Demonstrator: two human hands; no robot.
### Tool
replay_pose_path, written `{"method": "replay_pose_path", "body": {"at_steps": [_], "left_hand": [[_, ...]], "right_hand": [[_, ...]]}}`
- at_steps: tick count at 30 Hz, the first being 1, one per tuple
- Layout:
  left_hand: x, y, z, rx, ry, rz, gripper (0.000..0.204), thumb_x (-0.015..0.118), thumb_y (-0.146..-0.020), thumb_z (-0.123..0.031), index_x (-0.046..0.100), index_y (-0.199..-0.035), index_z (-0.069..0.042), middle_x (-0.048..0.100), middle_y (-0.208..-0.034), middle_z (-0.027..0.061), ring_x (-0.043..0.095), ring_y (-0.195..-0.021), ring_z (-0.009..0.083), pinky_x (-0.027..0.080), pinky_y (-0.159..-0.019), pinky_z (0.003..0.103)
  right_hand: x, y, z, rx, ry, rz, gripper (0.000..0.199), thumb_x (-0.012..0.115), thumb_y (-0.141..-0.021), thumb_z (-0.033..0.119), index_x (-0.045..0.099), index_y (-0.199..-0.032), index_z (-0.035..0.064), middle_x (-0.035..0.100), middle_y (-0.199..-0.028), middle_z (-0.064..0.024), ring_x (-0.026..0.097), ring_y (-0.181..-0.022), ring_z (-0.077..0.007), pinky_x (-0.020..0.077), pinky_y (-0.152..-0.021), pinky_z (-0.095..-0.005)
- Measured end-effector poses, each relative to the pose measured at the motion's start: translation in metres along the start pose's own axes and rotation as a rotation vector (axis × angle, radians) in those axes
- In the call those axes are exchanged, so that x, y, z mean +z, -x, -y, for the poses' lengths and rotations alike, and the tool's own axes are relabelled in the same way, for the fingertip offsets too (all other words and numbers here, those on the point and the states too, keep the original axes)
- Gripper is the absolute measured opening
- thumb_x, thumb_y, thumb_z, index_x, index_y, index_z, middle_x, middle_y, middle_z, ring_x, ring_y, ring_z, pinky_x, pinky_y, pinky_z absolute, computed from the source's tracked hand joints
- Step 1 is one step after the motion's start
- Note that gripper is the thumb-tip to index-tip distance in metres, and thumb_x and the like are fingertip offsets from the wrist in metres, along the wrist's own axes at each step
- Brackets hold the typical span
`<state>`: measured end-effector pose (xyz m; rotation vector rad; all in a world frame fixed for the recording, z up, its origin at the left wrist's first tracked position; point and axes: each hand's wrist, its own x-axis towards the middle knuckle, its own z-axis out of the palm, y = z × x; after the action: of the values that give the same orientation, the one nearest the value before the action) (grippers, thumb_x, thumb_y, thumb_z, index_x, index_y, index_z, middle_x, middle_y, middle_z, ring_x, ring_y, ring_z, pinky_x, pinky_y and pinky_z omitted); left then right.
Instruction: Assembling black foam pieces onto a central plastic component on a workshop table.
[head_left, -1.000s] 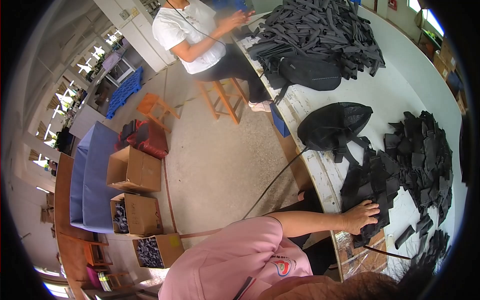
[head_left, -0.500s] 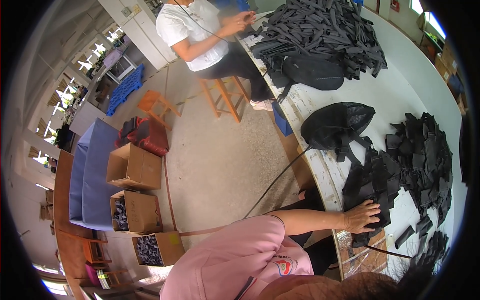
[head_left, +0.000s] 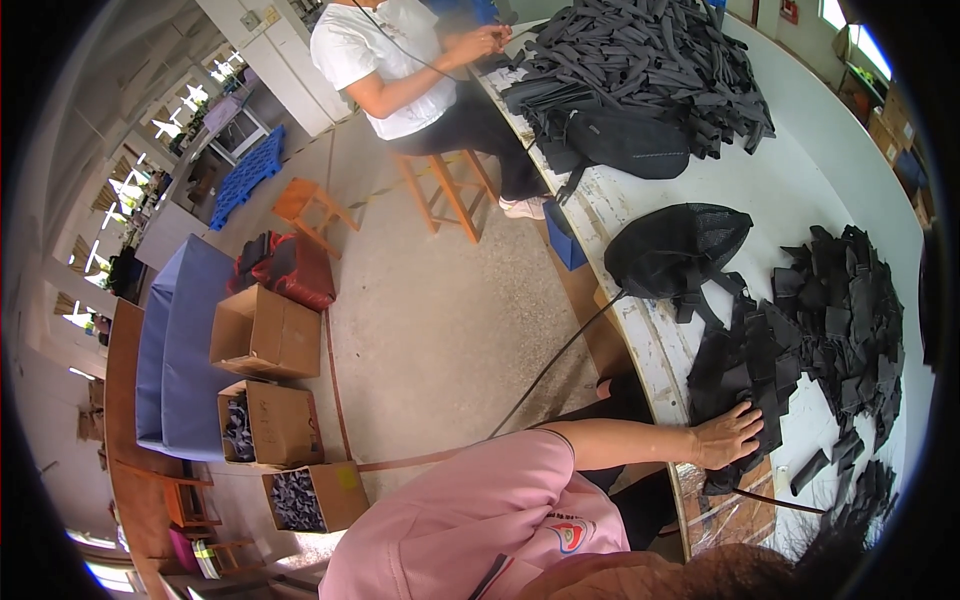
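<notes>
My left hand (head_left: 728,437) lies palm down on a heap of flat black fabric pieces (head_left: 745,360) at the near part of the white table (head_left: 640,330). Its fingers are stretched out and slightly apart, resting on the cloth. Just past this heap sits a black mesh bag (head_left: 675,250) with straps. To the right is a second pile of black fabric pieces (head_left: 850,320), and a rolled black piece (head_left: 808,472) lies near my hand. My right hand does not show.
Across the table rises a big pile of dark fabric tubes (head_left: 640,60) beside a black pouch (head_left: 630,145). A person in white (head_left: 400,70) sits on a wooden stool (head_left: 450,195). Cardboard boxes (head_left: 270,425) stand on the floor at left. A dark cable (head_left: 555,365) hangs off the table edge.
My left hand stays on the black fabric with hardly any movement. The seated person's hands have shifted slightly. The whole view has moved a little.
</notes>
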<state>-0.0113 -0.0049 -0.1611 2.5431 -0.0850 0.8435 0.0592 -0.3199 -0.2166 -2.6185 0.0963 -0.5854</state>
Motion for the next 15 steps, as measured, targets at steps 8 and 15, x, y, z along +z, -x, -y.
{"method": "replay_pose_path", "body": {"at_steps": [8, 15], "left_hand": [[-0.030, -0.010, -0.008, 0.309, 0.012, -0.208, 0.017, 0.052, -0.066, -0.014, 0.055, -0.072, 0.002, 0.052, -0.096, 0.0201, 0.043, -0.101, 0.0322, 0.033, -0.088, 0.046], [-0.063, -0.048, -0.015, 0.119, 0.100, -0.385, 0.024, 0.057, -0.060, -0.008, 0.054, -0.083, 0.000, 0.048, -0.073, 0.0075, 0.047, -0.078, 0.0223, 0.038, -0.069, 0.034]], "right_hand": [[-0.012, -0.002, 0.028, 0.054, 0.123, 0.075, 0.019, 0.052, -0.076, 0.019, 0.062, -0.079, 0.0034, 0.061, -0.072, -0.0146, 0.057, -0.060, -0.0311, 0.0445, -0.053, -0.0417], [-0.005, -0.011, 0.009, -0.244, -0.246, -0.019, 0.023, 0.051, -0.077, 0.023, 0.062, -0.080, 0.0028, 0.061, -0.072, -0.0159, 0.058, -0.059, -0.0316, 0.0452, -0.052, -0.0431]]}}
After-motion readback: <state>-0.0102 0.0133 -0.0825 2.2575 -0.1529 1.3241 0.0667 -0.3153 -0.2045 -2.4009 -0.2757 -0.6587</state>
